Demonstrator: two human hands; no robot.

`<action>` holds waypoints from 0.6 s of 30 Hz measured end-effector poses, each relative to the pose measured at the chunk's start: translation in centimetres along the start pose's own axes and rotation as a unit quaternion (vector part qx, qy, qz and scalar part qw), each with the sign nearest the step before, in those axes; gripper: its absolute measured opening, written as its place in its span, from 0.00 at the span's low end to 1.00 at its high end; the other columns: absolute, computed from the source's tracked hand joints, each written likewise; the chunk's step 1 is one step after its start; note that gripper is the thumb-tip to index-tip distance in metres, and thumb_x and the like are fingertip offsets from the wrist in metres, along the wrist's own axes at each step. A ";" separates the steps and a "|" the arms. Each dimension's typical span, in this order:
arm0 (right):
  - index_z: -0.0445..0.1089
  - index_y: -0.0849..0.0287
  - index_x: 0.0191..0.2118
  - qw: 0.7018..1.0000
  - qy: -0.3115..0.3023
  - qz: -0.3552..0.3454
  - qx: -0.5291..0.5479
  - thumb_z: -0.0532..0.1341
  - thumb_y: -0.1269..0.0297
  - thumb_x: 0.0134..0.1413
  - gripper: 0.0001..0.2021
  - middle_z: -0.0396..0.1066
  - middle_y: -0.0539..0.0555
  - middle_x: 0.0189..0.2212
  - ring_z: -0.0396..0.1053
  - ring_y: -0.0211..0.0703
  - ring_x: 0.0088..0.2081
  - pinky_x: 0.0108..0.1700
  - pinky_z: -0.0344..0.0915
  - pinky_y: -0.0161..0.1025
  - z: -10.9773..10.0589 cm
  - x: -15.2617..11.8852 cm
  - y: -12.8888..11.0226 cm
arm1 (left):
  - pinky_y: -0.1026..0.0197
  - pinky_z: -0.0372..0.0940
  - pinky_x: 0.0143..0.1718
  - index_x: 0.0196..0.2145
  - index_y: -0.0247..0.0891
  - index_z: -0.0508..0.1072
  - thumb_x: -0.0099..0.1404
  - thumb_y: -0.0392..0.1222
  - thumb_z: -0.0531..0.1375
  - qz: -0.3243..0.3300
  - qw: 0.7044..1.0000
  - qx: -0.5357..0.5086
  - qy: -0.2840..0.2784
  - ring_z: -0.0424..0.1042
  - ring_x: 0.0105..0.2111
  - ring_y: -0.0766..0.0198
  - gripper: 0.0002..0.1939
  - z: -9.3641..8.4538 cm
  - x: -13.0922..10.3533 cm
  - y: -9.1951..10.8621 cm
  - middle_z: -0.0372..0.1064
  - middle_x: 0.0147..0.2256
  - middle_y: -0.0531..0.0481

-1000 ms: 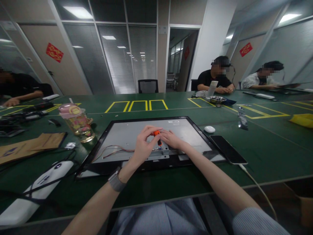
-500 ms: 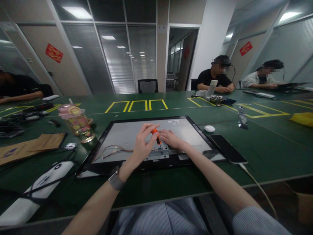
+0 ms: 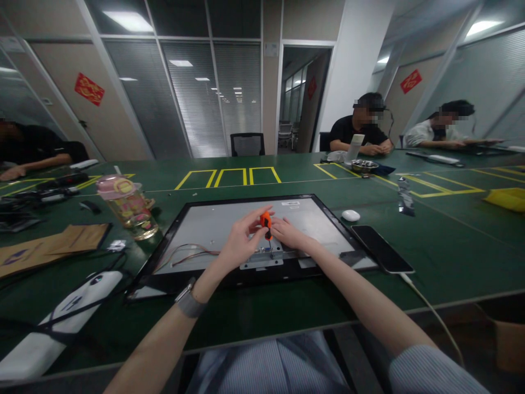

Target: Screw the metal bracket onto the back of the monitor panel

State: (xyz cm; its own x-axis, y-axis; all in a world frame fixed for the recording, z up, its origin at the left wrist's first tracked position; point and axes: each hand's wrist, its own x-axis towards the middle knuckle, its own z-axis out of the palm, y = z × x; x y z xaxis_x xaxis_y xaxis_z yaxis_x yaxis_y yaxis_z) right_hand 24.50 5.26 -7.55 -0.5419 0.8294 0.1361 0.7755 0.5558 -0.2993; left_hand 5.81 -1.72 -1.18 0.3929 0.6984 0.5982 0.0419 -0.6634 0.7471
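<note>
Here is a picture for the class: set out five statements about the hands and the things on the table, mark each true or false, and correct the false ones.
1. The left hand holds a screwdriver. True.
2. The watch is on the right wrist. False: the watch is on the left wrist.
3. A white cable is plugged into the phone. True.
4. The pink-lidded bottle stands right of the panel. False: the bottle stands left of the panel.
5. Thin wires lie over part of the panel. True.
</note>
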 end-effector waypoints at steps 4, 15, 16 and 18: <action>0.58 0.54 0.60 1.000 -0.001 0.002 -0.006 0.42 0.62 0.67 0.20 0.54 0.58 0.62 0.48 0.53 0.63 0.60 0.44 0.63 0.0 0.0 0.0 | 0.60 0.73 0.37 0.51 0.42 0.69 0.60 0.40 0.61 0.003 0.997 0.045 0.060 0.73 0.38 0.64 0.19 -0.1 0.0 -0.3 0.68 0.43 0.46; 0.61 0.55 0.58 1.000 -0.012 0.001 0.001 0.42 0.62 0.67 0.20 0.54 0.58 0.62 0.48 0.53 0.63 0.60 0.43 0.64 -0.4 -0.2 -0.3 | 0.59 0.71 0.41 0.55 0.41 0.65 0.64 0.38 0.57 0.022 0.997 0.056 0.040 0.71 0.41 0.63 0.21 0.0 0.0 0.2 0.68 0.44 0.43; 0.60 0.55 0.59 1.000 -0.010 0.001 0.002 0.42 0.62 0.67 0.20 0.54 0.59 0.62 0.48 0.53 0.63 0.60 0.43 0.63 -0.4 -0.2 -0.3 | 0.61 0.71 0.39 0.54 0.41 0.67 0.63 0.39 0.58 0.026 0.996 0.069 0.054 0.71 0.38 0.65 0.20 0.0 0.0 0.2 0.68 0.42 0.45; 0.58 0.54 0.60 1.000 -0.002 0.002 0.005 0.42 0.61 0.67 0.21 0.54 0.58 0.62 0.48 0.52 0.63 0.60 0.43 0.63 -0.3 -0.2 -0.2 | 0.62 0.71 0.38 0.50 0.41 0.70 0.61 0.40 0.61 0.037 0.992 0.091 0.073 0.70 0.35 0.67 0.19 -0.1 0.0 0.3 0.67 0.40 0.47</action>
State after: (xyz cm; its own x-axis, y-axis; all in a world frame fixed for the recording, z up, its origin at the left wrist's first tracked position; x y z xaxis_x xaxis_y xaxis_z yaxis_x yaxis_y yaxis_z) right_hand 24.55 4.99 -7.23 -0.5403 0.8310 0.1322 0.7738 0.5524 -0.3099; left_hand 5.74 -1.86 -0.95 0.2646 0.6690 0.6946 0.1893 -0.7422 0.6429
